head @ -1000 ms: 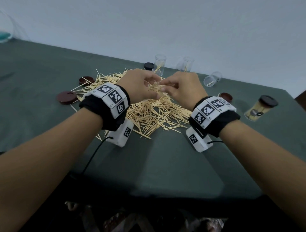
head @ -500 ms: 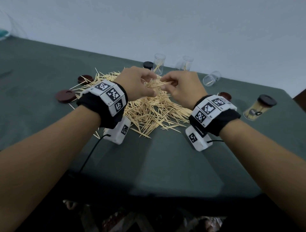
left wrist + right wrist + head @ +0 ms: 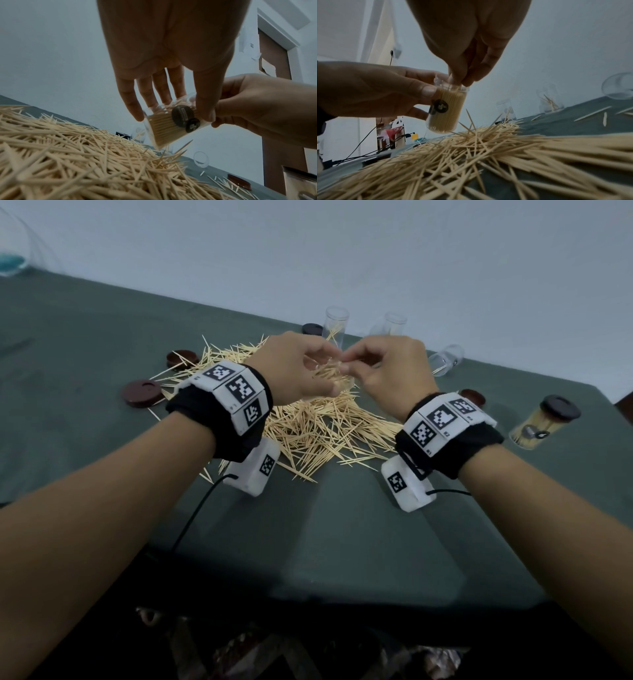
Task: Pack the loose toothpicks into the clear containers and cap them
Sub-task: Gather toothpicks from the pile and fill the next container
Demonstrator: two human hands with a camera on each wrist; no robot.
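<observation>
My left hand point(image 3: 322, 370) grips a clear container point(image 3: 339, 382) packed with toothpicks, held a little tilted just above the big loose toothpick pile point(image 3: 318, 428). The left wrist view shows fingers and thumb on either side of the container point(image 3: 164, 129), which carries round dark stickers. My right hand point(image 3: 346, 363) has its fingertips pinched together at the container's mouth, on the ends of toothpicks standing there. In the right wrist view, the right hand point(image 3: 460, 81) reaches into the rim of the container point(image 3: 447, 117). No cap is on it.
A capped, full container point(image 3: 544, 422) lies tilted at the right. Two clear containers point(image 3: 337, 326) point(image 3: 394, 325) stand at the back and a third point(image 3: 445, 359) lies on its side. Brown caps point(image 3: 142, 393) point(image 3: 182, 358) point(image 3: 474, 397) lie around the pile on the green table point(image 3: 325, 535).
Both hands rose slightly off the pile and drew together. The toothpick bundle held crosswise between them now stands in the container, with the right fingertips at its mouth.
</observation>
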